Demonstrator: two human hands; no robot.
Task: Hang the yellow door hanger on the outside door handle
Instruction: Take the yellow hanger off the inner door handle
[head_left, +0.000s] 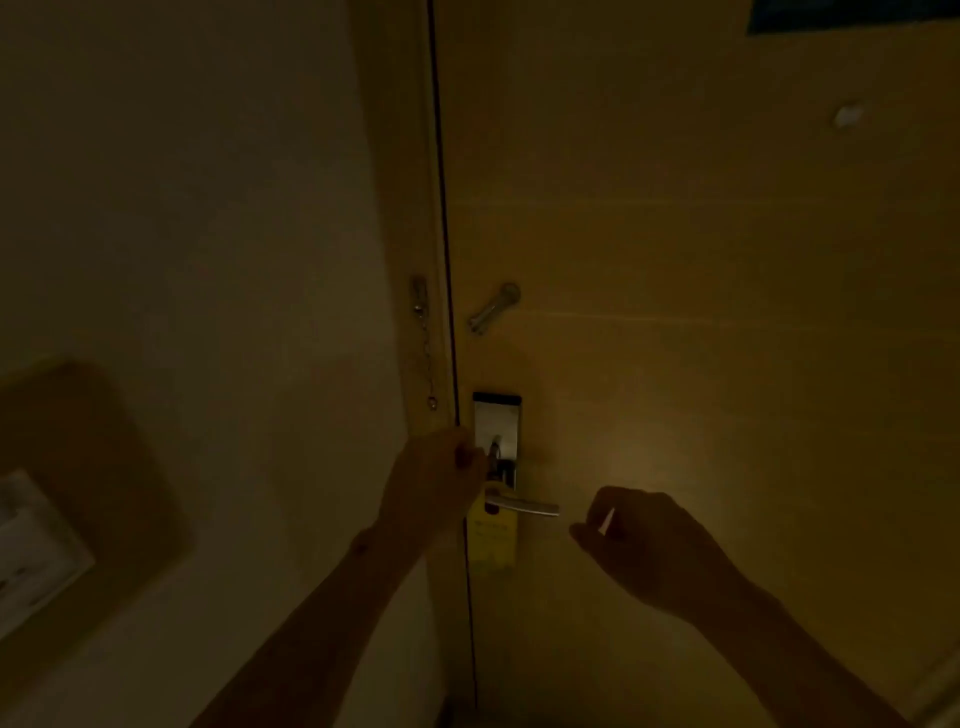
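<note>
The scene is very dim. The yellow door hanger (491, 535) hangs from the silver lever handle (524, 505) of the wooden door (701, 312), below a metal lock plate (497, 415). My left hand (436, 483) is at the plate's left edge, just above the hanger's top, with its fingers pinched on a small dark turn knob (496, 452). My right hand (649, 540) hovers right of the lever's tip, apart from it, with its fingers closed on a thin white card-like piece (607, 519).
A security chain (423, 338) hangs on the door frame left of the door gap, and its catch (493, 307) sits on the door above the lock. A plain wall (208, 234) fills the left. A tan panel with a white switch plate (31, 551) is at lower left.
</note>
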